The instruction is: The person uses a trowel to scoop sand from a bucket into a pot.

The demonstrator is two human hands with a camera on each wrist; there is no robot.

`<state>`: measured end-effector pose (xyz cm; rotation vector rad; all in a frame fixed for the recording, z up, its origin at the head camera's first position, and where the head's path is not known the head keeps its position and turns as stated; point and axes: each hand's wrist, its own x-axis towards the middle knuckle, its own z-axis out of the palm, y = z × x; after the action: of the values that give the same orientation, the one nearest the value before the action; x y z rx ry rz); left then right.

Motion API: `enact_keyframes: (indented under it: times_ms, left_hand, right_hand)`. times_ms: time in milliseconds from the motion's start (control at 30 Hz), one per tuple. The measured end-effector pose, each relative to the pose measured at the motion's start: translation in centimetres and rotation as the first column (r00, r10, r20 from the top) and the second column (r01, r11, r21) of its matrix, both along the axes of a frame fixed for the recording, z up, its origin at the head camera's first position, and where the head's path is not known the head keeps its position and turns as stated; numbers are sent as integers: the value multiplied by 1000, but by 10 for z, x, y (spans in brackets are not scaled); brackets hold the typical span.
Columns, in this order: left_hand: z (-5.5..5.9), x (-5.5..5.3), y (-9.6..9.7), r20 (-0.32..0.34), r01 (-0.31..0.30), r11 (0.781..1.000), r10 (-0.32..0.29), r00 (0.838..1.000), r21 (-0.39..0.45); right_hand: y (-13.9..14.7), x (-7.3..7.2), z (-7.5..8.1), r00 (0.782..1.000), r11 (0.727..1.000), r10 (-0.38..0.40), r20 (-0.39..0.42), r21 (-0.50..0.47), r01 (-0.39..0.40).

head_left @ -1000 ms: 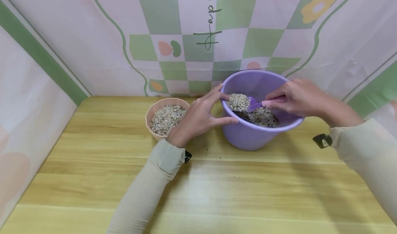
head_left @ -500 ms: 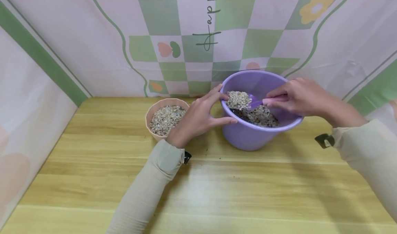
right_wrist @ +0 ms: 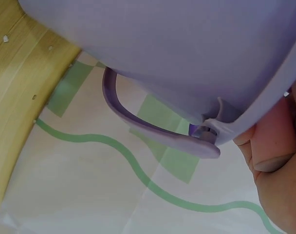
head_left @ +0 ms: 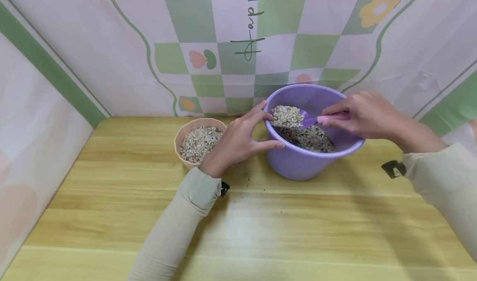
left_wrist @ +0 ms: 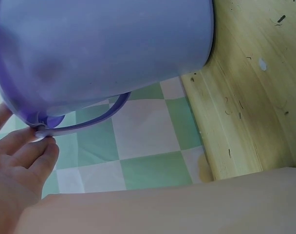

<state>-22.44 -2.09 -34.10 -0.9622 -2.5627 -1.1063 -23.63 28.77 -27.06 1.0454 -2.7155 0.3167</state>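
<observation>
A purple bucket (head_left: pixel 298 167) stands on the table with pale gravel (head_left: pixel 309 141) in its bottom. My left hand (head_left: pixel 242 137) holds its left rim, the fingers at the edge and the thumb on the outer wall. In the left wrist view those fingertips meet the bucket handle's (left_wrist: pixel 97 119) pivot. My right hand (head_left: pixel 370 116) grips the pink handle of a small purple shovel (head_left: pixel 308 123). The shovel's blade is heaped with gravel and hangs inside the bucket, above the rest. In the right wrist view the shovel's pink grip (right_wrist: pixel 274 139) shows in the palm.
Left of the bucket, a peach faceted bowl (head_left: pixel 179 148) holds gravel nearly to its rim, partly covered by my left wrist. Dark crumbs lie on the wooden table (head_left: pixel 238 231) in front. A checkered cloth (head_left: pixel 197 18) hangs close behind the bucket.
The loaded shovel has risen slightly inside the bucket, and my right hand has shifted a little up and right with it. My left hand keeps its place on the rim.
</observation>
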Motion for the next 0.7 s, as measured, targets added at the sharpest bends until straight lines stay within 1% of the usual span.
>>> enact_keyframes:
  times_ms: [133, 333, 533, 700]
  left_hand:
    - [-1, 0, -1, -7, 2, 1000, -2, 1000, 0]
    - [-1, 0, -1, 2, -1, 1000, 1, 1000, -4]
    - [-1, 0, -1, -10, 11, 1000, -11, 1000, 6]
    - [-1, 0, -1, -2, 9, 1000, -9, 1000, 4]
  right_hand:
    - [1, 2, 2, 1000, 1000, -17, -3, 3, 17]
    - [2, 5, 5, 1000, 1000, -28, 3, -6, 28]
    - [5, 6, 7, 1000, 1000, -26, -3, -15, 26]
    - [7, 7, 9, 999, 999, -31, -5, -16, 31]
